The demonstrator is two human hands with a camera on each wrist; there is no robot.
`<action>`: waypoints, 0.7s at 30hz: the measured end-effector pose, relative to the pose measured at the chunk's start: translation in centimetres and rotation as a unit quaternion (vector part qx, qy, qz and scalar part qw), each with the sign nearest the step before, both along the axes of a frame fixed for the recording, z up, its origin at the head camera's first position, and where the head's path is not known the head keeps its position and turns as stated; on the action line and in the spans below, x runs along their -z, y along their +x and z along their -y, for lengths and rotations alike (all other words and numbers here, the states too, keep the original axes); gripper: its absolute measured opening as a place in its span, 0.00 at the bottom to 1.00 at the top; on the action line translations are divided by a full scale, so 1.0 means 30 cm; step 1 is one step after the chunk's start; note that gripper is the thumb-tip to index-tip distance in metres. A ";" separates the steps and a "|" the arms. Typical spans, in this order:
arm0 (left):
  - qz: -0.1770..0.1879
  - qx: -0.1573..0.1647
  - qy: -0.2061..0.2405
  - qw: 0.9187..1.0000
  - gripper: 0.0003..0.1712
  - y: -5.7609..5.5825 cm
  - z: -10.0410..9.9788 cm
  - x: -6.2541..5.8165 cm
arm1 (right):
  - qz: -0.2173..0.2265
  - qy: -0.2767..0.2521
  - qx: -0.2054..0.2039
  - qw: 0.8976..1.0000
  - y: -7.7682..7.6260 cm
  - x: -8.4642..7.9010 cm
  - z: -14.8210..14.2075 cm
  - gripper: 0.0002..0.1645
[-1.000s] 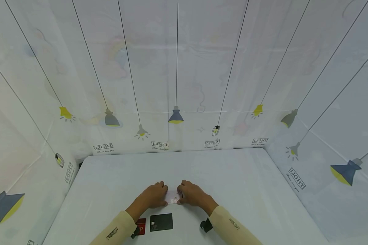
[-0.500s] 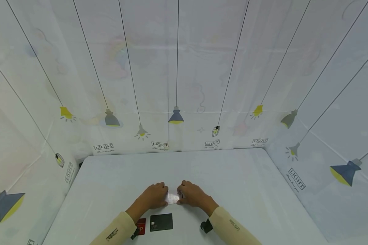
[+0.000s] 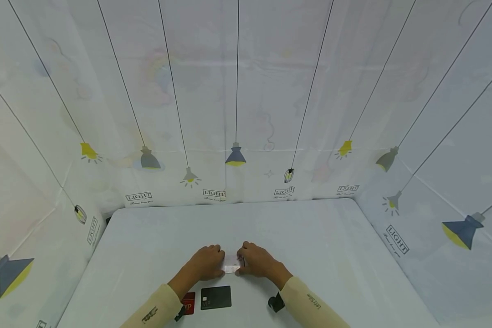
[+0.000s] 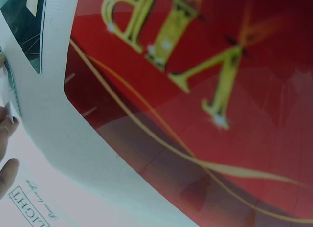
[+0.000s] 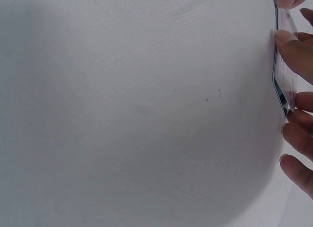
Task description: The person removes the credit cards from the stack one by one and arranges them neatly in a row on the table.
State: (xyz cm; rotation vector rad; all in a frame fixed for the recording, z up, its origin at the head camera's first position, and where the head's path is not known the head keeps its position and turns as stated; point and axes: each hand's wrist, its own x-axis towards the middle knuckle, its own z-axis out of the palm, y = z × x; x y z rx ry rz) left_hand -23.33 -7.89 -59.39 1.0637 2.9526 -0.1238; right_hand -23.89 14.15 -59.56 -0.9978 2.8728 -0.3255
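Between the two hands, a small pale pinkish, glossy card [image 3: 231, 269] lies at the middle of the white table in the head view. My left hand [image 3: 207, 263] grips its left end, with thumb near the lower corner. Opposite, the right hand [image 3: 259, 260] pinches the right end with curled fingers and thumb. In the right wrist view the card [image 5: 285, 65] has a dark edge, and a thin pale layer stands slightly off at one corner. Fingers cover both of its ends. Only a few left fingertips [image 4: 7, 175] show in the left wrist view.
A dark VIP card [image 3: 216, 297] lies nearer the body. Left of it is a red VIP card [image 3: 188, 304], partly under the left wrist and large in the left wrist view. White cloth walls [image 3: 246, 91] printed with lamps surround the white table [image 3: 311, 237].
Both hands stay almost in place on the card. The shine on the card has shifted, and a bright strip now shows along its near edge.
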 end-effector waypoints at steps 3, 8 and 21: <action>-0.003 0.001 0.001 1.000 0.28 0.001 0.001 -0.002 | 0.002 0.004 0.000 1.000 0.002 -0.003 0.001 0.32; -0.005 0.006 0.006 1.000 0.28 0.006 0.003 -0.008 | 0.005 0.009 0.004 1.000 0.002 -0.002 0.002 0.33; -0.019 0.020 0.020 0.999 0.27 0.007 0.003 -0.018 | 0.001 0.025 0.006 1.000 -0.005 -0.007 -0.006 0.34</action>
